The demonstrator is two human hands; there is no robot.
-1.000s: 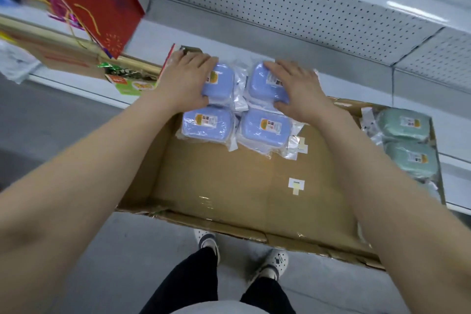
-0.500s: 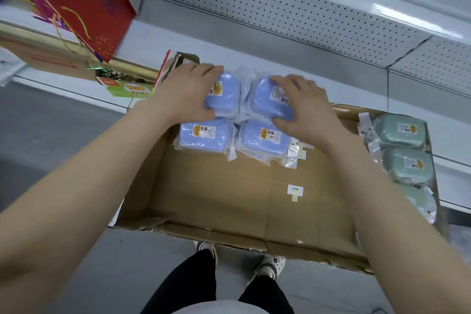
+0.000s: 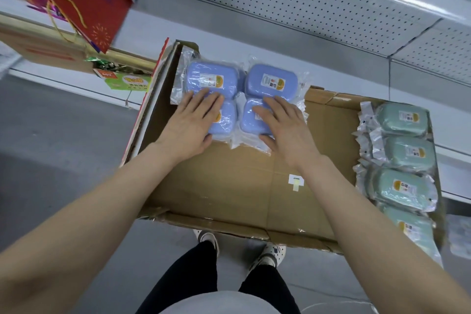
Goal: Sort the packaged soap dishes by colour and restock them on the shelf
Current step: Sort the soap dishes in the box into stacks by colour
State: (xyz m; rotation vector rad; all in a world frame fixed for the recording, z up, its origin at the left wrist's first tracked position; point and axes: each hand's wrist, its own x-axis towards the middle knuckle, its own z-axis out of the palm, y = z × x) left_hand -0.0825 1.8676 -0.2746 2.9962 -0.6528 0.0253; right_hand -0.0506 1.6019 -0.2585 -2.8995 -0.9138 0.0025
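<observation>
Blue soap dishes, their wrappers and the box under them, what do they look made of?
Blue soap dishes: probably hard plastic, smooth, matte, with moulded rounded corners. Wrappers: thin clear plastic film, crinkled and glinting. Box: brown corrugated cardboard, dull, creased along fold lines.

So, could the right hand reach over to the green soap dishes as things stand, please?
Probably yes: the right hand rests flat on a blue dish, gripping nothing, and only bare box floor lies between it and the green dishes.
</observation>
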